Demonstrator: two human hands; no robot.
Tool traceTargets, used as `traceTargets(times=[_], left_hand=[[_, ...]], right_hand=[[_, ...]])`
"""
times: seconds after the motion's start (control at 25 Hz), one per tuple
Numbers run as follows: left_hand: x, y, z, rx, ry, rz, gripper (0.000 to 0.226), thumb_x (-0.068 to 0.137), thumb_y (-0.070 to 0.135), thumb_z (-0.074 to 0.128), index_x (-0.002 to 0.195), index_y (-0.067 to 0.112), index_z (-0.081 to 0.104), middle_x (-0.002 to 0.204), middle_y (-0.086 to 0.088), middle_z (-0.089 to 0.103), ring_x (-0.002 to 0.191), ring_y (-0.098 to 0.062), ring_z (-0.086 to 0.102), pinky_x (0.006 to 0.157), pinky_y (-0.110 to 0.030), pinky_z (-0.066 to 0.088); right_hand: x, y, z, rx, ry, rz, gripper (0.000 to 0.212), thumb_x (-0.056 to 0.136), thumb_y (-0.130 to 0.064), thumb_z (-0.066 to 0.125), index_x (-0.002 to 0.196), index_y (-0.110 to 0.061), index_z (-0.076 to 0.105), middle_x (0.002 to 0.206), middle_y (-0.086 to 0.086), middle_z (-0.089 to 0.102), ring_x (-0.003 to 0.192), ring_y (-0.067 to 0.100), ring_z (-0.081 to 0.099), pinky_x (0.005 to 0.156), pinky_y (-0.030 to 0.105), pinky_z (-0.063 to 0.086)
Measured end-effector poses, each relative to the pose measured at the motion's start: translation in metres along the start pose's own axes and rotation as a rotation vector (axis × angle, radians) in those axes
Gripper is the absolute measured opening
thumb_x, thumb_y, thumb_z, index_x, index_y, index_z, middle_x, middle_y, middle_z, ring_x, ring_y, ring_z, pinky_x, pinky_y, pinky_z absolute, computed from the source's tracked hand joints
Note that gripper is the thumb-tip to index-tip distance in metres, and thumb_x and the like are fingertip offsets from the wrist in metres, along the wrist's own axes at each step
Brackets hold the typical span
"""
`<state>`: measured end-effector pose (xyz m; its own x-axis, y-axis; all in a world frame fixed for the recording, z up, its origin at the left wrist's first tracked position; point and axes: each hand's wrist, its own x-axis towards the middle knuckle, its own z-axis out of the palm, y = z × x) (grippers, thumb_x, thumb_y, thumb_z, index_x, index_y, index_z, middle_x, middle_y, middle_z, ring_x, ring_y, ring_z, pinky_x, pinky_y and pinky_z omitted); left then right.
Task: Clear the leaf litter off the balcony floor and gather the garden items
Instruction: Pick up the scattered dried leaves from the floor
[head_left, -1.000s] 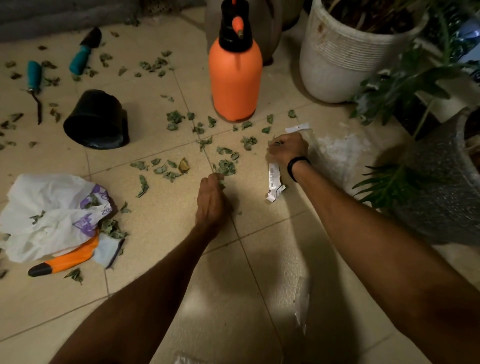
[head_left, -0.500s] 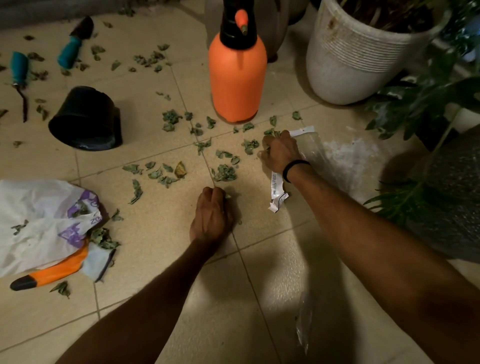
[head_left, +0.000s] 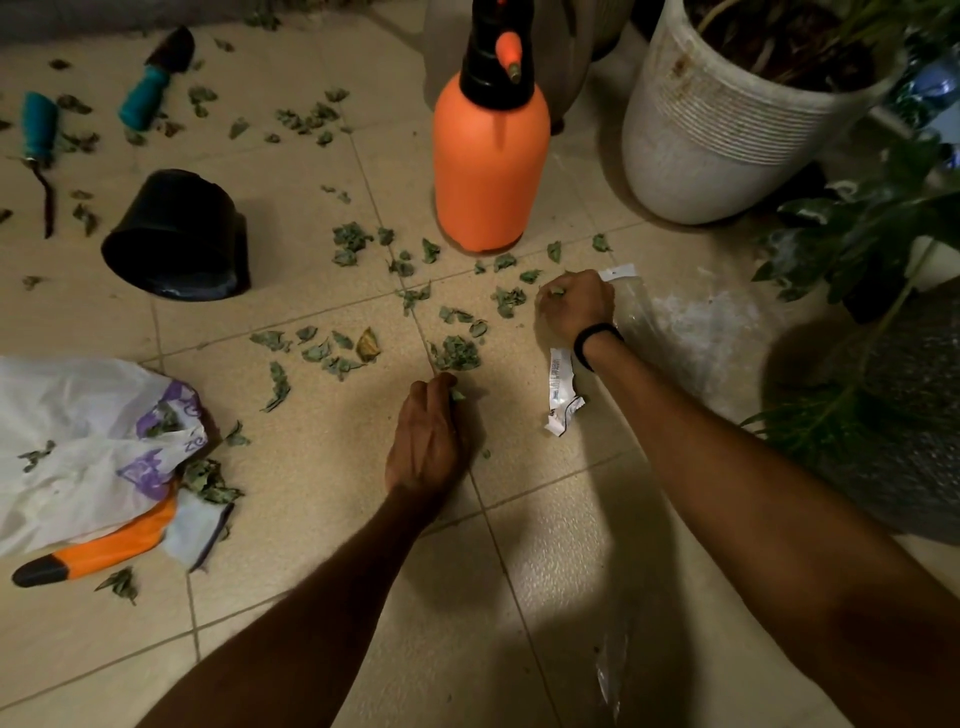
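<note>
Dry green leaves (head_left: 457, 353) lie scattered over the beige floor tiles. My left hand (head_left: 426, 436) rests low on the floor with its fingers curled round a few leaves at the near edge of a small pile. My right hand (head_left: 574, 306), with a black wristband, is closed on some leaves farther right, over a clear plastic bag (head_left: 631, 312). An orange spray bottle (head_left: 491, 166) stands upright behind the leaves. A black pot (head_left: 176, 239) lies on its side at the left. Two teal-handled tools (head_left: 143, 98) lie at the far left.
A white plastic bag (head_left: 78, 447) with purple print lies at the left, an orange-handled tool (head_left: 104, 551) poking from under it. A large white planter (head_left: 727, 119) and a grey planter (head_left: 909, 426) with leafy plants stand on the right. A white label strip (head_left: 561, 389) lies under my right wrist.
My left hand has drawn back toward me and curled its fingers around leaves. My right hand has stayed near the clear bag, closing on leaves.
</note>
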<state>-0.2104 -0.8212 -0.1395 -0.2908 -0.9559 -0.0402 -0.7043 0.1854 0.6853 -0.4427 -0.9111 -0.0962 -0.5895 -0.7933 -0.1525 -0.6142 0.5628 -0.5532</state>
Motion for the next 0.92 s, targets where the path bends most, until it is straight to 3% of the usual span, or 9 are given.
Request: traceTargets(times=[0.16, 0.4, 0.52, 0.6, 0.76, 0.92], left_hand=[[-0.001, 0.002, -0.003, -0.001, -0.036, -0.025, 0.057, 0.097, 0.026, 0.058, 0.147, 0.021, 0.033, 0.133, -0.004, 0.043, 0.109, -0.018, 0.048, 0.082, -0.031, 0.047], [0.011, 0.011, -0.015, -0.111, 0.051, -0.091, 0.051, 0.106, 0.025, 0.038, 0.155, 0.019, 0.026, 0.132, -0.012, 0.046, 0.097, -0.014, 0.045, 0.078, -0.030, 0.039], [0.029, 0.017, -0.021, -0.113, -0.023, -0.152, 0.055, 0.107, 0.035, 0.035, 0.157, 0.015, 0.021, 0.138, -0.015, 0.045, 0.109, -0.026, 0.050, 0.088, -0.036, 0.042], [0.042, 0.021, -0.020, 0.001, -0.094, -0.173, 0.060, 0.103, 0.045, 0.044, 0.152, 0.013, 0.028, 0.138, -0.014, 0.047, 0.113, -0.029, 0.053, 0.088, -0.038, 0.046], [0.051, 0.018, -0.016, 0.299, -0.138, -0.071, 0.042, 0.103, 0.033, 0.049, 0.139, 0.012, 0.038, 0.127, -0.015, 0.053, 0.098, -0.026, 0.057, 0.080, -0.039, 0.054], [0.051, 0.014, -0.021, 0.143, -0.148, -0.109, 0.035, 0.104, 0.030, 0.043, 0.136, 0.017, 0.040, 0.123, -0.010, 0.052, 0.095, -0.019, 0.054, 0.083, -0.038, 0.053]], right_hand=[[-0.001, -0.008, 0.002, 0.100, -0.077, 0.056, 0.009, 0.083, -0.015, 0.071, 0.088, -0.014, 0.079, 0.101, 0.003, 0.075, 0.105, 0.015, 0.065, 0.088, 0.014, 0.045], [-0.011, -0.017, 0.015, -0.093, -0.077, -0.110, 0.018, 0.088, -0.011, 0.066, 0.102, -0.008, 0.076, 0.117, 0.010, 0.070, 0.112, 0.025, 0.062, 0.090, 0.025, 0.048], [-0.010, -0.018, 0.013, -0.196, -0.026, -0.200, 0.018, 0.089, -0.009, 0.063, 0.101, -0.005, 0.075, 0.112, 0.014, 0.070, 0.106, 0.029, 0.063, 0.088, 0.032, 0.051], [-0.007, -0.019, 0.013, -0.217, -0.035, -0.231, 0.019, 0.089, -0.012, 0.064, 0.103, -0.003, 0.074, 0.114, 0.016, 0.069, 0.107, 0.031, 0.062, 0.090, 0.036, 0.051], [-0.011, -0.026, 0.022, -0.252, -0.147, -0.301, 0.030, 0.084, -0.028, 0.076, 0.094, 0.000, 0.070, 0.108, 0.018, 0.061, 0.101, 0.032, 0.058, 0.084, 0.033, 0.046], [-0.018, -0.027, 0.026, -0.312, -0.148, -0.366, 0.024, 0.088, -0.024, 0.072, 0.100, -0.004, 0.071, 0.110, 0.016, 0.062, 0.103, 0.030, 0.059, 0.081, 0.029, 0.045]])
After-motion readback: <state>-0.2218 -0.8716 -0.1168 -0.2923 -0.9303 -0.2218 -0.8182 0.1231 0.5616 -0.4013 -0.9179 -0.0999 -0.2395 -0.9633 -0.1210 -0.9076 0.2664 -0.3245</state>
